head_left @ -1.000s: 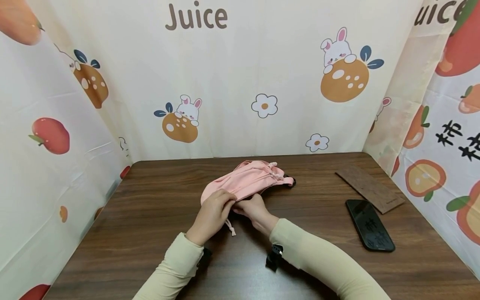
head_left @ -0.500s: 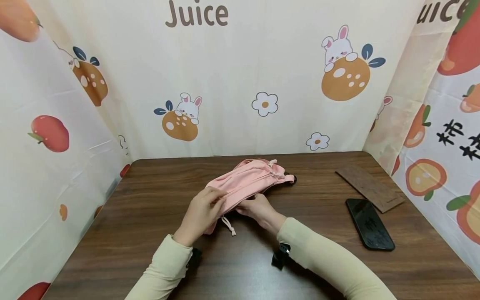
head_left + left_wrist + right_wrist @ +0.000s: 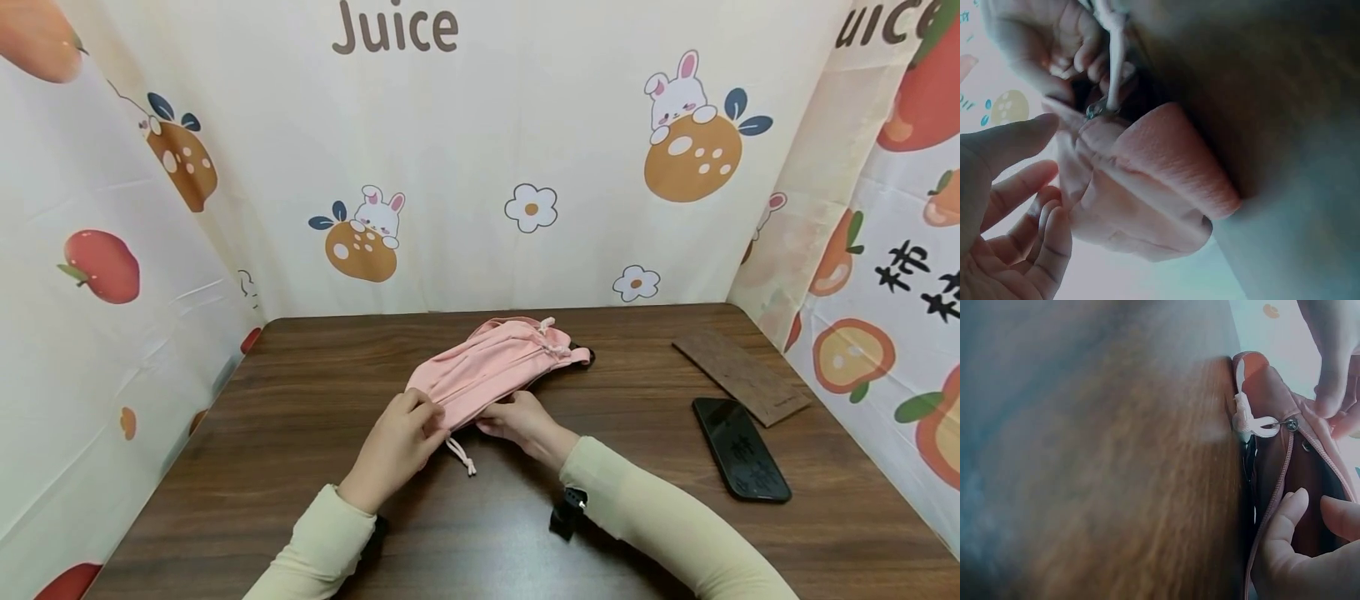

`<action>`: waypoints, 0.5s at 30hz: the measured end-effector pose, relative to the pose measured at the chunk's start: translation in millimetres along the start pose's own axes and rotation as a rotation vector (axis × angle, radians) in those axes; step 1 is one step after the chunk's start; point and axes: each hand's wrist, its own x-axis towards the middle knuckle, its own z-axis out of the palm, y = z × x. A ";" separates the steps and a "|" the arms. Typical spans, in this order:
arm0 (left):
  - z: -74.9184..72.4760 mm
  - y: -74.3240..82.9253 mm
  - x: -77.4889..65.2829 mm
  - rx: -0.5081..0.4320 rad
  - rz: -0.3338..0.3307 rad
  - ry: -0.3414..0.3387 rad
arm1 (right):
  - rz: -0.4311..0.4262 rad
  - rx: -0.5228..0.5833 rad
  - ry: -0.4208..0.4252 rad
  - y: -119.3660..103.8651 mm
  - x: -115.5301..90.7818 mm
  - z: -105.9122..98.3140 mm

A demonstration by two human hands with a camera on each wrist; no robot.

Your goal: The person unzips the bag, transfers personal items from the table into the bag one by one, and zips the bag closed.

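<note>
A pink zippered fabric bag [image 3: 480, 367] lies slantwise at the middle of the table. Its zip [image 3: 1288, 456] is undone along the near side, showing a dark inside. My left hand [image 3: 397, 446] pinches the fabric at the bag's left end between thumb and fingers. A pale cord zip pull [image 3: 459, 454] hangs between my hands. My right hand [image 3: 521, 425] reaches into the opening from the right. In the right wrist view its thumb and a finger stand apart there, with nothing visible between them. The deeper inside of the bag is hidden.
A black phone [image 3: 741, 450] lies on the wooden table [image 3: 300, 417] to the right. Behind it is a flat brown rectangular piece [image 3: 738, 375]. A fruit-printed curtain [image 3: 450, 150] encloses the table's back and sides.
My left hand has slid left along the bag, away from my right hand, to its left end. My right hand has shifted slightly right, staying at the opening.
</note>
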 end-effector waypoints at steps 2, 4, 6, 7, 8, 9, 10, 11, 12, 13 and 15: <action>1.5 0.4 -1.1 0.011 0.015 0.010 | 0.000 -0.004 -0.006 0.2 -0.2 -0.2; 2.7 0.8 -1.4 0.019 0.022 0.022 | -0.003 -0.006 -0.008 0.6 -0.4 -0.5; 3.7 1.1 -0.8 0.019 0.030 0.031 | -0.004 -0.003 -0.007 0.9 -0.2 -0.7; 4.3 1.4 -0.5 0.020 0.034 0.033 | -0.003 -0.002 -0.005 1.2 0.0 -1.0; 4.8 1.6 0.0 0.020 0.037 0.033 | -0.003 -0.002 -0.003 1.5 0.1 -1.2; 5.1 2.0 0.5 0.020 0.041 0.031 | -0.004 -0.001 -0.002 1.7 0.3 -1.3; 5.4 2.4 1.0 0.020 0.043 0.028 | -0.003 0.000 -0.002 1.9 0.4 -1.5; 5.9 2.7 1.5 0.024 0.044 0.024 | -0.002 -0.002 -0.003 1.9 0.5 -1.6; 6.2 3.0 1.8 0.028 0.043 0.019 | -0.003 -0.002 -0.005 2.0 0.5 -1.8; 6.5 3.4 2.1 0.033 0.040 0.014 | -0.003 -0.003 -0.007 1.9 0.4 -1.8; 6.7 4.0 2.7 0.042 0.032 0.004 | -0.005 -0.005 -0.016 1.5 0.2 -1.9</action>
